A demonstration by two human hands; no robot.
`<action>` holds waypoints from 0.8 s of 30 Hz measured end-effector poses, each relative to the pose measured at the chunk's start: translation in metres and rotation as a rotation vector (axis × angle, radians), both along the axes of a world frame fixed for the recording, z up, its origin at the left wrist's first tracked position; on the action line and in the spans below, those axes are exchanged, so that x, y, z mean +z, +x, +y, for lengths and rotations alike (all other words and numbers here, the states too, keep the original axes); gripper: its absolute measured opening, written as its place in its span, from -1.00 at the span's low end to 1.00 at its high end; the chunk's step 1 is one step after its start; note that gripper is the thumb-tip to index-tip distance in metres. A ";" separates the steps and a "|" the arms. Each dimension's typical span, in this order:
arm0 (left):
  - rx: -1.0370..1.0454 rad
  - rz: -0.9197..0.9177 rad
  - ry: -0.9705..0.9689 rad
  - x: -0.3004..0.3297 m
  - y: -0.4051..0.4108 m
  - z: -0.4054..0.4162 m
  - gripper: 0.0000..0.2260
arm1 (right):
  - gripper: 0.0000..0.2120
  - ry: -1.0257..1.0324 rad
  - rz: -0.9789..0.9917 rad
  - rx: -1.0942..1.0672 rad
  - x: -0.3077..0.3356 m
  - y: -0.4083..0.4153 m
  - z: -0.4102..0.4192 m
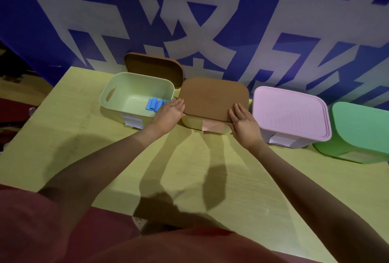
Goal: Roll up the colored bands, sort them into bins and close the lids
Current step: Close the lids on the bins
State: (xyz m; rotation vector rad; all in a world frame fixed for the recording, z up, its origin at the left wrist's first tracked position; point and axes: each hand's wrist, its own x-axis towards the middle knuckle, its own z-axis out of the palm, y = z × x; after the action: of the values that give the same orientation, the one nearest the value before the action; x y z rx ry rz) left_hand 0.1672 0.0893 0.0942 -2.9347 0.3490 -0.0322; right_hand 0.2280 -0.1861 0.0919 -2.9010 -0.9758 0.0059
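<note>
Large white characters, cropped and unreadable, cover the blue wall (63, 20) behind a pale yellow-green counter (84, 147). Left hand (169, 113) and right hand (242, 121) lie flat, fingers straight, on the brown lid (212, 97) of the middle bin (193, 124). At ten o'clock, blue rolled bands (154, 104) lie in an open green bin (117, 88); its paper label (132, 120) looks blank.

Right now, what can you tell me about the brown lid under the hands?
The brown lid is a flat, matte rounded rectangle that looks like plastic. It lies level on top of a pale bin, covering it. The left hand touches its left edge and the right hand presses its near right corner.
</note>
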 end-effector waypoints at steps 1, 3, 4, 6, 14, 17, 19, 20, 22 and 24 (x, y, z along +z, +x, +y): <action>0.018 0.007 0.027 0.002 0.006 -0.002 -0.62 | -0.53 -0.008 0.008 -0.008 0.001 0.004 0.001; 0.064 0.030 0.019 0.005 0.015 -0.004 -0.61 | -0.52 -0.017 0.019 -0.022 0.003 0.011 0.002; 0.068 0.025 0.016 0.006 0.017 -0.006 -0.61 | -0.52 -0.020 0.024 -0.023 0.004 0.014 0.002; 0.061 0.022 0.016 0.010 0.016 -0.006 -0.59 | -0.52 -0.007 0.031 -0.017 0.007 0.018 0.002; 0.348 -0.298 -0.514 0.026 0.032 0.060 -0.51 | -0.35 0.291 0.072 -0.022 0.059 0.032 0.080; 0.577 -0.349 -0.624 0.041 0.060 0.115 -0.55 | -0.33 0.327 0.154 0.001 0.076 0.053 0.136; 0.646 -0.311 -0.632 0.049 0.076 0.146 -0.54 | -0.31 0.318 0.219 -0.013 0.081 0.068 0.171; 0.673 -0.287 -0.630 0.050 0.082 0.160 -0.54 | -0.32 0.301 0.248 -0.027 0.082 0.075 0.186; 0.738 -0.253 -0.664 0.047 0.095 0.184 -0.56 | -0.38 0.262 0.277 -0.072 0.079 0.088 0.209; 0.797 -0.243 -0.752 0.042 0.106 0.200 -0.59 | -0.50 0.243 0.284 -0.123 0.072 0.100 0.225</action>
State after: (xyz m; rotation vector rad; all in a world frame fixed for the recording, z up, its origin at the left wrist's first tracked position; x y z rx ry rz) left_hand 0.2727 0.2896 0.1364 -3.4576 -1.0934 -0.4917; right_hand 0.3279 0.0392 0.1637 -2.6380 -0.6966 0.2645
